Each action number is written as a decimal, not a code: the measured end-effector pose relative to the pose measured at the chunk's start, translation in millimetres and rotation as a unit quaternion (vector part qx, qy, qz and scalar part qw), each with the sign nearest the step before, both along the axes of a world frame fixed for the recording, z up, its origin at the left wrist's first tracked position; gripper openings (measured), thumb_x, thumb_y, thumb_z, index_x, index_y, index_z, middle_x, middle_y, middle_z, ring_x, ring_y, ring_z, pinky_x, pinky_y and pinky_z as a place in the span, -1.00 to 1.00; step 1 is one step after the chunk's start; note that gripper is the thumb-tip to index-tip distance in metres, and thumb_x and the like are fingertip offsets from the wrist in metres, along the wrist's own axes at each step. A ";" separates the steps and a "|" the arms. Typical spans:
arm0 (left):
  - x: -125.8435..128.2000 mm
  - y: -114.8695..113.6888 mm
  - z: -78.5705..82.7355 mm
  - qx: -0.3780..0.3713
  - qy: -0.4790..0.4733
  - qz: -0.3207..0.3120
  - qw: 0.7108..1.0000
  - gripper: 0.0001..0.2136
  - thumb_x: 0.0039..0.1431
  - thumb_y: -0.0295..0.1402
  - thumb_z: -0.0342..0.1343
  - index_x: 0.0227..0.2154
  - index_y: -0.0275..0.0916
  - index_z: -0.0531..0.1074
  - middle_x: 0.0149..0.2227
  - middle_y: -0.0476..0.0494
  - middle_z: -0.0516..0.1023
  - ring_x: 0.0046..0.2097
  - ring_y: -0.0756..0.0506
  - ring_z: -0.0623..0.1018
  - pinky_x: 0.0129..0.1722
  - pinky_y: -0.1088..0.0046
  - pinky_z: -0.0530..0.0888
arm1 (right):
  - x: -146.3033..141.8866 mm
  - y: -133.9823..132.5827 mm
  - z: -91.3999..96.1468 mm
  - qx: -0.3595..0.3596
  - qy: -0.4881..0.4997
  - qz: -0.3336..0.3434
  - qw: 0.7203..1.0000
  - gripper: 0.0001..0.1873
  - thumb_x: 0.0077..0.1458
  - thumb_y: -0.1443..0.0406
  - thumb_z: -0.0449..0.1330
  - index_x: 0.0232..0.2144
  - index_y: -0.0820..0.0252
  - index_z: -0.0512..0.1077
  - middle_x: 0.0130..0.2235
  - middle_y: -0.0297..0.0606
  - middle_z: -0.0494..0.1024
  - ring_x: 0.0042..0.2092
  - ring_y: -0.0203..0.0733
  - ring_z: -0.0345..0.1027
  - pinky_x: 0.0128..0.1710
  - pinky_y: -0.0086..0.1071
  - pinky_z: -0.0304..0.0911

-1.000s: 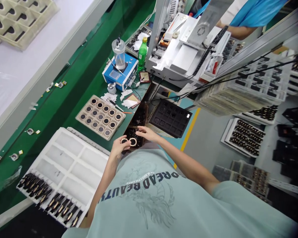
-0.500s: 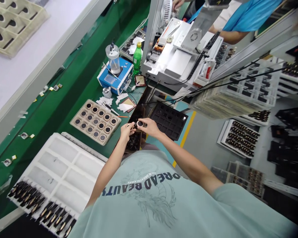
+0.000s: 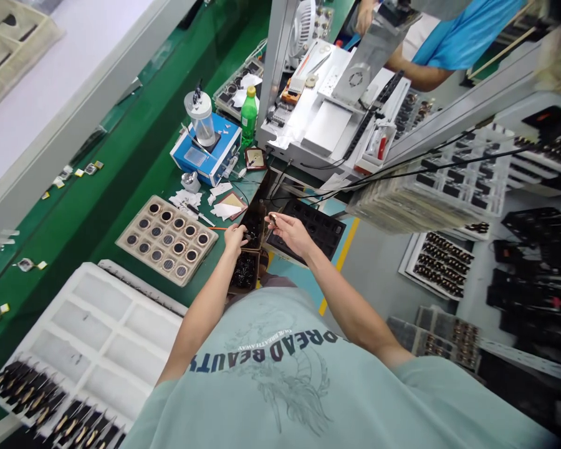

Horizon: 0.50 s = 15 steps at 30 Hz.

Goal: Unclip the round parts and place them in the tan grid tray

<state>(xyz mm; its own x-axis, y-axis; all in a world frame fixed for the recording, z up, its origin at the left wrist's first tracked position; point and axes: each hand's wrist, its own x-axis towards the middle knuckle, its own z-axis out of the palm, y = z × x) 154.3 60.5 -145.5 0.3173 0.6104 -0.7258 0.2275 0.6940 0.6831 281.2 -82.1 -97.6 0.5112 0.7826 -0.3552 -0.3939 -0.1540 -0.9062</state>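
Observation:
My right hand (image 3: 293, 237) pinches a small round metal-rimmed part (image 3: 272, 219) by its edge, tilted, above the corner of a black tray (image 3: 327, 219). A short way to the left, my left hand (image 3: 235, 238) is closed with its fingertips over an open box (image 3: 255, 219) of dark pieces; something small and black shows at the fingertips, too small to name. Below that hand stands a second box of black pieces (image 3: 245, 270). Left of my hands, on the green bench, lies a beige tray (image 3: 135, 254) holding several round dark-faced parts.
A white tray (image 3: 116, 318) with black and gold pieces lies at lower left. A blue device (image 3: 215, 165), a green bottle (image 3: 249, 115) and tissues stand farther back. Clear trays (image 3: 402, 193) are stacked at right. A co-worker's arm (image 3: 421, 73) shows beyond the white machine.
My hands were together at the round part and have moved apart. The right keeps the part and has turned it; the left has shifted over the boxes. The camera view has shifted slightly.

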 end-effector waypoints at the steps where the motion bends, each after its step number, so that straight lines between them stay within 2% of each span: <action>1: -5.5 -0.9 3.3 -0.002 0.005 0.008 1.000 -0.60 -0.12 -0.42 0.32 -0.15 -0.29 0.44 -0.46 0.01 0.46 -0.39 0.04 0.51 -0.30 0.48 0.52 | -1.9 -0.8 4.4 0.014 0.021 0.011 1.000 -0.41 0.03 -0.04 0.30 0.04 0.13 0.49 0.08 -0.11 0.55 -0.03 -0.11 0.46 -0.06 -0.25 0.37; 3: -23.8 -5.9 12.4 -0.007 0.004 0.025 1.000 -0.68 -0.12 -0.42 0.31 -0.24 -0.29 0.46 -0.43 -0.06 0.50 -0.36 0.00 0.55 -0.30 0.45 0.53 | -8.8 0.2 12.4 0.025 0.048 0.031 0.998 -0.42 0.02 -0.03 0.32 0.03 0.11 0.49 0.11 -0.12 0.52 -0.01 -0.10 0.46 -0.03 -0.24 0.38; 6: -66.2 -23.1 30.4 -0.008 -0.026 0.055 0.998 -0.73 -0.12 -0.40 0.33 -0.29 -0.30 0.48 -0.36 -0.16 0.57 -0.34 -0.04 0.59 -0.33 0.44 0.54 | -31.1 9.8 18.1 0.022 0.082 0.065 0.994 -0.39 0.04 -0.05 0.31 0.08 0.06 0.45 0.14 -0.14 0.50 0.05 -0.07 0.45 0.03 -0.21 0.37; 11: -135.5 -58.3 58.3 -0.061 -0.129 0.089 0.986 -0.70 -0.06 -0.32 0.34 -0.24 -0.32 0.55 -0.26 -0.27 0.63 -0.34 -0.06 0.60 -0.44 0.49 0.52 | -107.1 32.1 15.8 0.024 0.135 0.165 0.977 -0.40 0.08 -0.03 0.29 0.13 0.00 0.41 0.13 -0.19 0.52 0.13 -0.08 0.39 0.09 -0.21 0.34; 15: -177.1 -63.4 68.1 -0.083 -0.194 0.150 0.966 -0.72 -0.07 -0.29 0.38 -0.29 -0.31 0.56 -0.31 -0.19 0.62 -0.44 0.02 0.54 -0.58 0.60 0.42 | -162.8 39.5 20.0 0.021 0.143 0.248 0.958 -0.36 0.06 -0.05 0.31 0.14 0.02 0.41 0.14 -0.15 0.50 0.13 -0.04 0.39 0.10 -0.19 0.32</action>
<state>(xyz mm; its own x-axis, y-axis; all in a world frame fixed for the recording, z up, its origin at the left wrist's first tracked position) -22.8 -3.0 -77.5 0.4121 0.6020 -0.6839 -0.2506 0.7966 0.5501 118.4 -42.7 -77.6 -0.0397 0.9209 -0.3878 -0.5146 -0.3515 -0.7821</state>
